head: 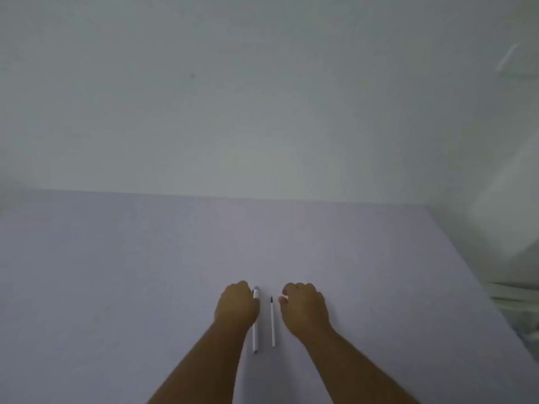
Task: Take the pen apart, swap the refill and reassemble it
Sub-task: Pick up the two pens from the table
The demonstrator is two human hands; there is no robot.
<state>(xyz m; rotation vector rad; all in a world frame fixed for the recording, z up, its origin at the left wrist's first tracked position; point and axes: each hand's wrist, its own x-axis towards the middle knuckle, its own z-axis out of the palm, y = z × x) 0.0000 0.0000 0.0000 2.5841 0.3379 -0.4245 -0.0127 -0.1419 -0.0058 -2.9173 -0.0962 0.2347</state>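
Note:
A white pen (255,333) lies lengthwise on the lavender table (116,272), its clip end pointing away from me. My left hand (236,306) is curled over its upper middle. The thumb side covers that stretch of the barrel, and the pen still lies flat. Just to its right, parallel to it, lies a thin white refill (272,322) with a dark tip at the far end. My right hand (304,309) rests to the right of the refill, fingers loosely curled, thumb and forefinger slightly apart near the tip. It is not touching the refill.
The table meets a plain pale wall (262,112) at the back. Its right edge runs diagonally down to the lower right, with pale folded cloth or bedding (516,298) beyond it.

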